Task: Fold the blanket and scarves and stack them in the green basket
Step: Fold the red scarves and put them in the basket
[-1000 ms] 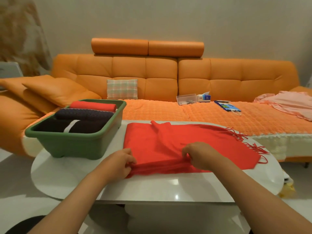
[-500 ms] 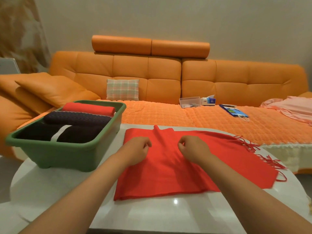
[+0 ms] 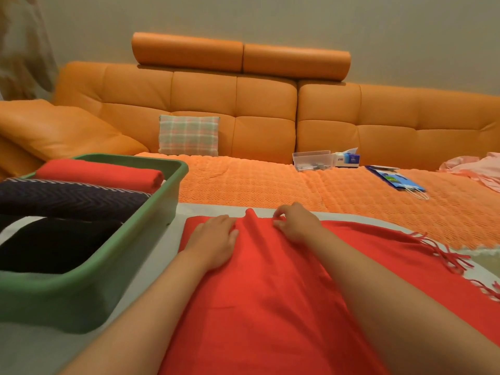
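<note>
The red scarf (image 3: 270, 293) lies spread over the white worktop (image 3: 157, 266). It is just to the right of the green basket (image 3: 121, 280). The basket holds a rolled red scarf (image 3: 100, 174), a dark zigzag scarf (image 3: 67, 196) and a black folded cloth (image 3: 54, 239).

A bump (image 3: 253, 220) stands up at the far edge of the red scarf, between the two hands. If it gets folded in, the scarf may come out lumpy and not stack flat. The fringe (image 3: 446, 255) on the right could also slide off the worktop and pull the cloth crooked.

The left hand (image 3: 213, 239) lies flat on the red scarf, with its fingers straight and close together, pressing down. The right hand (image 3: 297, 226) is curled, and its fingertips (image 3: 278, 216) seem to pinch the far edge.
</note>
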{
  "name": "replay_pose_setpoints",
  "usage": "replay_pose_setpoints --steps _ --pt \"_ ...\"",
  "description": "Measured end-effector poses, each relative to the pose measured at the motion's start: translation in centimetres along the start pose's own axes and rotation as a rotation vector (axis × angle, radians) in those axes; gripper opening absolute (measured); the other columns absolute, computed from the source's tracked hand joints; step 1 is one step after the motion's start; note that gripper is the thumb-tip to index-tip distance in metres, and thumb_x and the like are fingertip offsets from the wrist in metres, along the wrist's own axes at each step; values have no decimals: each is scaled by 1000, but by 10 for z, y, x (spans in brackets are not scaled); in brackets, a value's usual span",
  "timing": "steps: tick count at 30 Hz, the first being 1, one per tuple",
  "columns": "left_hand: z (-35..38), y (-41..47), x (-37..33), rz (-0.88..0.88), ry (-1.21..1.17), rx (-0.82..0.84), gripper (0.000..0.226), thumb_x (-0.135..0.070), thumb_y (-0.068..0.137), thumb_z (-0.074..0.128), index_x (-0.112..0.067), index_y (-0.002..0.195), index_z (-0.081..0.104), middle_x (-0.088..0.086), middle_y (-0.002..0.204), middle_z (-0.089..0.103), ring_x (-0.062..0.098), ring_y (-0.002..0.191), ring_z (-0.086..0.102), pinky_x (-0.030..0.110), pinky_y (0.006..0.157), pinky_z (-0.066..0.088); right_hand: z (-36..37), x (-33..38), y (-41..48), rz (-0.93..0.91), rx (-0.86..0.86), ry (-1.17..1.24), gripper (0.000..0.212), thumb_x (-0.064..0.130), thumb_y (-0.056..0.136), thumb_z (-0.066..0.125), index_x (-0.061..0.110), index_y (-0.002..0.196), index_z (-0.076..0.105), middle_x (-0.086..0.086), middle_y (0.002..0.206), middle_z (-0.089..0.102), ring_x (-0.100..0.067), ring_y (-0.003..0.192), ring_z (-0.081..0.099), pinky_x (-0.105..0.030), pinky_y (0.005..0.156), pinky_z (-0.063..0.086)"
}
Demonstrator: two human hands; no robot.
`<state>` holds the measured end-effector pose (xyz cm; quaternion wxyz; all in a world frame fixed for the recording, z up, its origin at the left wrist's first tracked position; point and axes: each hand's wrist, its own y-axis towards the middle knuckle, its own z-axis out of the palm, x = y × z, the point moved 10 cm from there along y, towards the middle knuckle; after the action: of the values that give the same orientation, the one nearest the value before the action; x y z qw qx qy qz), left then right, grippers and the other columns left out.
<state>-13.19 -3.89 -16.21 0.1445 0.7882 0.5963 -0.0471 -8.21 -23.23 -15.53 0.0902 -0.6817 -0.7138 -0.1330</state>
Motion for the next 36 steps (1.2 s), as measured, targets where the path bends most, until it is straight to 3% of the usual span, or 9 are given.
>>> replay_pose_setpoints --steps 3,6,13,16,19,23,26,32,36 --pt "13 0 10 -41 44 59 53 -47 103 27 -27 152 31 3 160 27 21 147 23 41 119 18 -4 -6 9 1 -93 71 10 37 90 67 31 95 73 4 106 70 -21 104 64 -31 77 44" --pt "23 -2 21 -107 72 143 58 -54 102 21 -33 156 18 4 165 11 22 152 7 47 122 5 -15 -19 7 29 -210 49 11 35 90 67 28 90 75 5 104 71 -21 102 64 -31 77 43" --pt "20 -10 30 -241 220 219 70 -62 98 17 -27 158 5 7 165 -5 27 152 -8 54 118 -10 -27 -24 3 69 -300 -259 30 19 94 53 24 122 63 -6 125 56 -30 113 55 -41 93 39" --pt "6 -5 6 -167 347 139 62 -44 102 22 -17 157 15 8 165 3 27 152 -1 55 120 -4 -32 0 -13 1 -313 -156 47 11 89 50 22 135 54 -7 132 49 -29 120 47 -41 99 36" --pt "5 -7 -31 -48 261 88 55 -35 103 26 -16 154 24 6 164 13 24 151 12 50 121 7 -24 43 -41 -201 -238 -91 48 14 91 49 21 139 53 -7 142 48 -27 130 44 -39 107 33" --pt "30 -24 -42 -31 156 186 55 -41 104 21 -22 156 18 2 165 9 20 152 7 50 121 7 27 68 -88 -349 71 -125 53 33 105 35 19 156 28 -7 162 26 -22 150 21 -38 121 17" --pt "32 -35 -25 -85 139 223 61 -55 101 19 -33 157 9 -1 166 -1 20 152 -3 51 121 -1 38 34 -106 -274 214 -277 55 40 107 22 28 159 11 -1 167 7 -18 153 6 -44 123 8" --pt "14 -58 -4 -132 190 177 64 -60 100 20 -31 156 16 2 165 7 22 152 4 51 121 3 -3 -51 -125 56 189 -668 56 30 104 16 17 159 11 -14 166 7 -30 153 2 -57 120 0" --pt "-10 -72 -39 -18 293 -36 53 -43 99 19 -26 143 42 1 156 34 21 143 30 45 119 17 -29 1 -145 -108 -1 -602 60 22 98 23 11 157 21 -17 165 5 -30 154 0 -48 123 -1"
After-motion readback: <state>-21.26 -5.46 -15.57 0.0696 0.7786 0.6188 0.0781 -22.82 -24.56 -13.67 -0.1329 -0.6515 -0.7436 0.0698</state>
